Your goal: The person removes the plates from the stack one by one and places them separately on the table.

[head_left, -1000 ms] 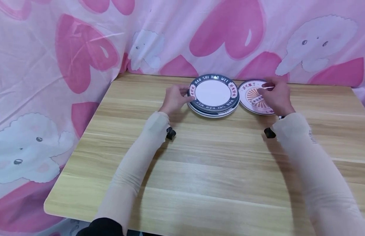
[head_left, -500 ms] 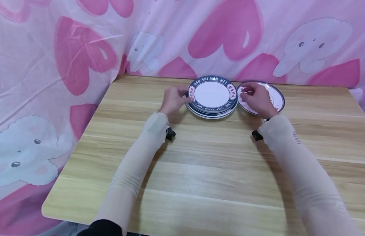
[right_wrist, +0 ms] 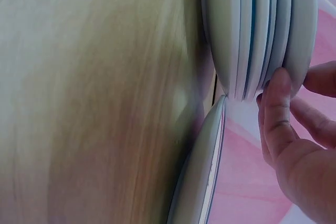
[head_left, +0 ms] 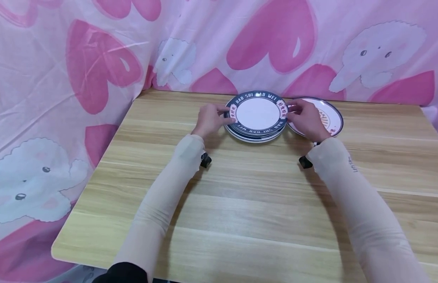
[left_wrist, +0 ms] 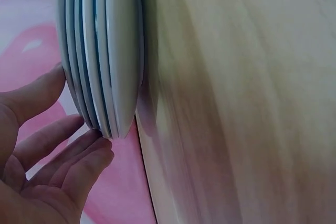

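Head view: two-sided hold on a stack of plates [head_left: 256, 120]

1. Object. From my remote station I locate the stack at the back of the table [head_left: 222, 204], close to the cloth [head_left: 197, 27]. The top plate [right_wrist: 303, 19] is round, with a white centre and a dark blue rim lettered HAO SHI HAO WEI, broken by two pale panels with red characters. Several pale-edged plates lie beneath. A single plate [head_left: 331, 112], white with a thin dark border, lies just right of the stack.

2. Fingers. Left hand [head_left: 209, 120]: thumb and fingers curl around the stack's left rim, grasping it. Right hand [head_left: 308, 121]: thumb and fingers pinch the top plate's right rim.

3. Change. Half a second earlier, I saw the right hand over the single plate, short of the stack. The top plate now sits slightly farther right over those below. The left hand keeps its place.

4. Surroundings. The table is light wood-grain with a rounded near-left corner. Pink cloth with darker hearts and white fluffy animals hangs behind it and along its left side.
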`<state>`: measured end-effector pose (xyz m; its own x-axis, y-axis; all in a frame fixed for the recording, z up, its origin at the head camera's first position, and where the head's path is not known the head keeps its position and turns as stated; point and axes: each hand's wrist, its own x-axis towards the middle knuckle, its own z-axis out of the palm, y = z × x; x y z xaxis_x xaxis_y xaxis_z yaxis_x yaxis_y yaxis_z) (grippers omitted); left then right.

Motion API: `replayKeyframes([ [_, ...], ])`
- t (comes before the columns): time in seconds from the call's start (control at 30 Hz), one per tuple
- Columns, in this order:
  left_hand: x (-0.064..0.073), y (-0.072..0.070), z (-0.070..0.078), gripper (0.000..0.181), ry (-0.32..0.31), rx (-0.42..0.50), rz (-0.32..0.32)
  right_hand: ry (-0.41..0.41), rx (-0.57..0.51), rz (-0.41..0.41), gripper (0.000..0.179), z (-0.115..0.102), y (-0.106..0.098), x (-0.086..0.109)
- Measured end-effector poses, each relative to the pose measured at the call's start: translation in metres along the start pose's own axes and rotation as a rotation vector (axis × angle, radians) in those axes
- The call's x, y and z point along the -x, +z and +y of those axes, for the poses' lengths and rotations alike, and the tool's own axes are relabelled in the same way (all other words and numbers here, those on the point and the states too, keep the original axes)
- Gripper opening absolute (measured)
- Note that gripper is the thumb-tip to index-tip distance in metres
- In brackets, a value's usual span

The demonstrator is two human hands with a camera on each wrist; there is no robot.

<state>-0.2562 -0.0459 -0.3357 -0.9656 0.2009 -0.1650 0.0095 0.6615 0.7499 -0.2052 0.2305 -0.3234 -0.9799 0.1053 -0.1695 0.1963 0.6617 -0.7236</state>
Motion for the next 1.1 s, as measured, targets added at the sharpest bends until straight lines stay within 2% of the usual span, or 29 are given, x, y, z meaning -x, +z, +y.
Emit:
replayKeyframes([
  [0.23,-0.002,0.003,0.002,0.047,0.033,-0.137,0.005,0.006,0.002,-0.006,0.045,0.002,0.001,-0.002],
  [0.4,-0.001,0.006,0.003,0.05,0.108,-0.276,0.024,0.01,0.005,-0.037,0.045,0.004,-0.001,-0.003],
  [0.5,0.0,0.007,0.004,0.052,0.129,-0.309,0.038,0.028,0.004,-0.044,0.045,0.004,-0.002,-0.003],
  [0.73,0.002,0.006,0.003,0.045,0.137,-0.305,0.04,0.061,-0.008,-0.049,0.043,0.003,-0.004,0.0],
  [0.93,0.002,0.003,0.003,0.045,0.092,-0.282,0.01,0.08,-0.023,-0.05,0.043,0.003,-0.008,0.0],
  [1.1,0.002,0.001,0.003,0.044,0.068,-0.247,0.004,0.091,-0.078,-0.041,0.044,0.005,-0.011,0.0],
])
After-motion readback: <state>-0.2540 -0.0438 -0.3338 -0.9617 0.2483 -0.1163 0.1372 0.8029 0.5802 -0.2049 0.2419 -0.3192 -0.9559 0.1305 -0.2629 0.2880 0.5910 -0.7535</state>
